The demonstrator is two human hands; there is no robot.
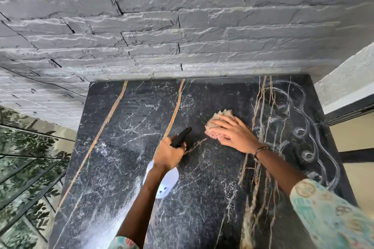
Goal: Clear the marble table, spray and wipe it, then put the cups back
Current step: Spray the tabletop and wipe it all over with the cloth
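Note:
The black marble table (125, 168) with gold and white veins fills the lower middle of the head view. My left hand (169, 152) grips a white spray bottle (166, 183) by its black trigger head, nozzle pointing up and away over the table. My right hand (232, 134) presses flat on a beige cloth (219, 116) lying on the marble right of centre. Curved wet wipe streaks mark the right part of the table. No cups are in view.
A grey stacked-stone wall (182, 26) rises directly behind the table's far edge. A white wall and dark frame (348, 95) border the right side. On the left, a mirrored panel reflects foliage (26, 157).

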